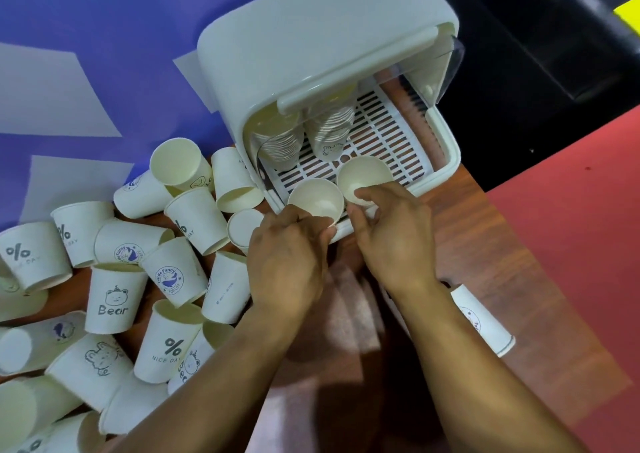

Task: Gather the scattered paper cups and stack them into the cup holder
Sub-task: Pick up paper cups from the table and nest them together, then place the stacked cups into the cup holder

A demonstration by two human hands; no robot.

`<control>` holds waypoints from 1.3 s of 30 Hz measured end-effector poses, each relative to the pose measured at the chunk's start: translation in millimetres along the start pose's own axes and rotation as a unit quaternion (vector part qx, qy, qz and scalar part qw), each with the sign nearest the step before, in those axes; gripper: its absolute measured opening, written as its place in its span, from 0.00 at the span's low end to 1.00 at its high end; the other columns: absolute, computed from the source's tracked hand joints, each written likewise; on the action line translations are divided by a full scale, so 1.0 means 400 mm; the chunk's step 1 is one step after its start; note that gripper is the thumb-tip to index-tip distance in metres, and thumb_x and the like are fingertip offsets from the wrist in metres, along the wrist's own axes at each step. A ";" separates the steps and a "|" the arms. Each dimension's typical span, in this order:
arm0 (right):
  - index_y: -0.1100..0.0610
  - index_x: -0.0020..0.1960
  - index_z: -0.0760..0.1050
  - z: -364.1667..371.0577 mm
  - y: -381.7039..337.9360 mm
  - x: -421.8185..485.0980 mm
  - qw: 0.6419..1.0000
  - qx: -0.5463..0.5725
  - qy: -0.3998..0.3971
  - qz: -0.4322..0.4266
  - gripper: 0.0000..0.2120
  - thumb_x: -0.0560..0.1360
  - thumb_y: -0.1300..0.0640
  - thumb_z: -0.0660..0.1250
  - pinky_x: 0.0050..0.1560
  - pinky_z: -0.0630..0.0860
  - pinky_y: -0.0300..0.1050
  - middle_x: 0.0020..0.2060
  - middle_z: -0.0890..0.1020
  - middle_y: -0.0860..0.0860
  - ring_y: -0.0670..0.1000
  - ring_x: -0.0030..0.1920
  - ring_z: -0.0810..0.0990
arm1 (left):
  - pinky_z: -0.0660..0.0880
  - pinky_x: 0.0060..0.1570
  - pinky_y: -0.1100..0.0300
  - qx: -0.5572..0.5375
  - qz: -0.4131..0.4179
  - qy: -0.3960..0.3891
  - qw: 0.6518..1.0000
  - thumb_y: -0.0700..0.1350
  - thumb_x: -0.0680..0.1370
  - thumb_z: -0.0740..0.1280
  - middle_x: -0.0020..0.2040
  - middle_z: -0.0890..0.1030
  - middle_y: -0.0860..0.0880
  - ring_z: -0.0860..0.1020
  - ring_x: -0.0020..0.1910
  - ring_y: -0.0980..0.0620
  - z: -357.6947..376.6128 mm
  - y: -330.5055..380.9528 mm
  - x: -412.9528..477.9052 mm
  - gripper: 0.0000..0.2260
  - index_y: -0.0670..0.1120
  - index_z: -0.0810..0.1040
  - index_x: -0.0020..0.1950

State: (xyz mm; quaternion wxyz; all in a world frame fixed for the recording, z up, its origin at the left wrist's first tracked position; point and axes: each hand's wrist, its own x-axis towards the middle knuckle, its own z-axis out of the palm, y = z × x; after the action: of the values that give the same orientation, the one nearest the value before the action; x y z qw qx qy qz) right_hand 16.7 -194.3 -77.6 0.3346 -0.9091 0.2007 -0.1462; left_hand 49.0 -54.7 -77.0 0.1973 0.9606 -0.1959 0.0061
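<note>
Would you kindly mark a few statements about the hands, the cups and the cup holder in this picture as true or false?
1. The left hand grips the left cup and the right hand grips the right cup, both mouth up at the front of the slotted tray. True.
2. The cup holder has no cups stacked in it. False: a left stack and a right stack stand at the back of the tray.
3. Most loose cups lie on the person's left. True.
4. No cup lies to the right of the right arm. False: a single cup lies on its side there.
</note>
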 end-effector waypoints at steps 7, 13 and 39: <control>0.57 0.55 0.81 -0.083 -0.006 -0.060 0.997 0.026 0.059 0.034 0.12 0.72 0.57 0.73 0.47 0.70 0.31 0.48 0.81 0.49 0.45 0.40 0.77 | 0.76 0.46 0.54 -0.091 -0.023 0.014 0.996 0.54 0.76 0.70 0.60 0.75 0.50 0.77 0.55 0.48 -0.038 0.009 -0.046 0.16 0.53 0.80 0.63; 0.54 0.51 0.82 -0.193 0.023 -0.135 0.993 0.012 0.097 0.072 0.09 0.71 0.60 0.73 0.40 0.65 0.25 0.42 0.78 0.45 0.41 0.32 0.71 | 0.72 0.48 0.61 -0.125 0.020 -0.048 0.991 0.54 0.77 0.69 0.56 0.76 0.53 0.75 0.51 0.54 -0.052 0.071 -0.102 0.11 0.55 0.79 0.59; 0.51 0.45 0.79 -0.231 0.197 -0.392 0.932 0.035 0.144 0.332 0.07 0.70 0.56 0.75 0.41 0.76 0.47 0.44 0.76 0.47 0.48 0.37 0.77 | 0.66 0.45 0.62 -0.149 -0.012 -0.169 0.974 0.47 0.74 0.71 0.53 0.76 0.53 0.74 0.47 0.55 0.103 0.221 -0.119 0.08 0.56 0.75 0.48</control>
State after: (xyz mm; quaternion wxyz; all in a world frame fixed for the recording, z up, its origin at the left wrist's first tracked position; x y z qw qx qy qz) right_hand -178.9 -227.3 -82.8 0.3632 -0.7476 0.5316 -0.1633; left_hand -31.2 -127.4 -85.8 0.3025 0.9098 -0.2132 -0.1880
